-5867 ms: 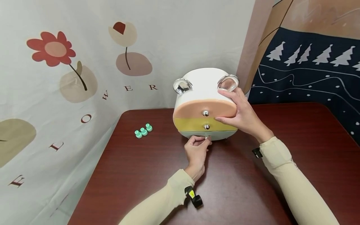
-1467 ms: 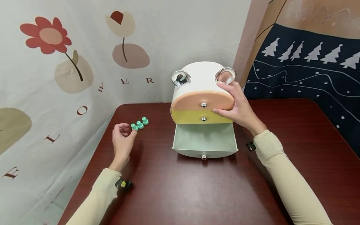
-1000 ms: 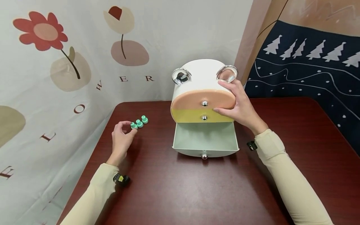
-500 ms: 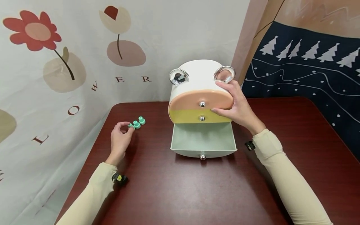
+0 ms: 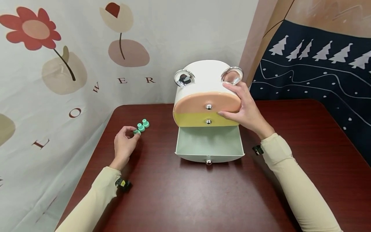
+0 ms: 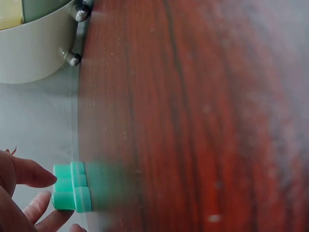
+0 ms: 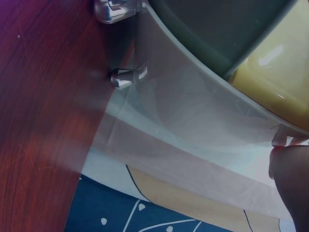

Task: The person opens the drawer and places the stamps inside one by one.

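Note:
My left hand [image 5: 125, 145] pinches the nearest of three small mint-green pegs, each with a narrow top on a wider base, between thumb and index finger. The held peg [image 5: 137, 132] is partly covered by the fingertips; the middle peg [image 5: 140, 127] and far peg [image 5: 146, 123] stand in line behind it. My right hand [image 5: 247, 112] grips the right side of a white, rounded drawer box [image 5: 207, 72], thumb across the yellow drawer [image 5: 191, 120] and fingers up by the silver ear. Below, the pale green bottom drawer [image 5: 210, 140] is pulled out with nothing in it.
Above the yellow drawer is a closed peach drawer [image 5: 192, 103]. Silver knobs [image 5: 209, 162] stick out from the drawer fronts. The box stands near the back of the dark red wooden table [image 5: 185, 196], against a flower-printed cloth [image 5: 162, 48] and a navy tree-print cloth [image 5: 313, 74].
Earlier my left hand held the bottom drawer's knob with the drawer closed. The drawer has since come out, and that hand has moved left and closed on the nearest peg. My right hand stays put.

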Action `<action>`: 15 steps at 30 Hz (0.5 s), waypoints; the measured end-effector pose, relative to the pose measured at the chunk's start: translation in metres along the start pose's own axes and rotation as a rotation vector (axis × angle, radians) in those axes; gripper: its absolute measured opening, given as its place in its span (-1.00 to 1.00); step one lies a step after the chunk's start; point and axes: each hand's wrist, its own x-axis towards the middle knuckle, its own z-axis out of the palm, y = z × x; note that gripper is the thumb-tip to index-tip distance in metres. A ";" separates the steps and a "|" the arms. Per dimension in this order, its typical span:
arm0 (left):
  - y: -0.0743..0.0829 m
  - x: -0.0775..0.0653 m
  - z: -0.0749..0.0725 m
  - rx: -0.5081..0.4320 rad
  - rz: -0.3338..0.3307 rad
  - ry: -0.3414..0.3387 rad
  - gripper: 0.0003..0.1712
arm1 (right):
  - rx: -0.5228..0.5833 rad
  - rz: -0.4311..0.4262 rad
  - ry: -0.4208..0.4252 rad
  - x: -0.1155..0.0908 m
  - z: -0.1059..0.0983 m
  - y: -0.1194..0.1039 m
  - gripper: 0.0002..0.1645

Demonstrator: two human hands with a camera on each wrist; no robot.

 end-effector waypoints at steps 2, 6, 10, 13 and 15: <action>0.001 0.000 0.000 0.017 0.010 0.015 -0.75 | 0.006 -0.004 -0.002 0.000 0.000 0.002 0.18; 0.001 -0.001 0.001 0.033 0.026 0.030 -0.83 | 0.018 -0.015 -0.006 0.000 -0.002 0.002 0.18; 0.002 -0.003 0.001 0.038 0.052 0.030 -0.85 | 0.011 -0.009 -0.001 0.000 -0.002 0.001 0.18; 0.002 -0.006 0.001 0.046 0.058 0.023 -0.84 | 0.013 0.004 0.001 0.000 -0.001 -0.002 0.17; 0.002 -0.008 0.000 0.053 0.060 0.021 -0.85 | 0.021 0.005 -0.001 0.000 -0.001 -0.009 0.14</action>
